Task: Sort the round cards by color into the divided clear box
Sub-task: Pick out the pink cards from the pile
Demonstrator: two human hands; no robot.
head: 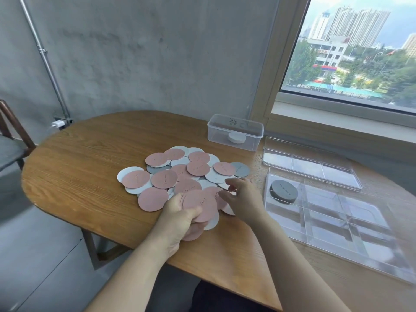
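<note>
A loose pile of round cards (180,174), pink, white and grey, lies spread on the wooden table (90,154). My left hand (180,219) grips a fanned stack of pink cards (201,203) near the table's front edge. My right hand (243,199) reaches over the pile's right side, its fingertips touching a card there. The divided clear box (333,221) sits to the right, with a stack of grey cards (283,191) in its far left compartment. The other compartments look empty.
The box's clear lid (310,163) lies behind the divided box. A smaller clear lidded container (235,131) with a white stack inside stands at the back. A chair (11,140) is at the far left. A window ledge runs along the right.
</note>
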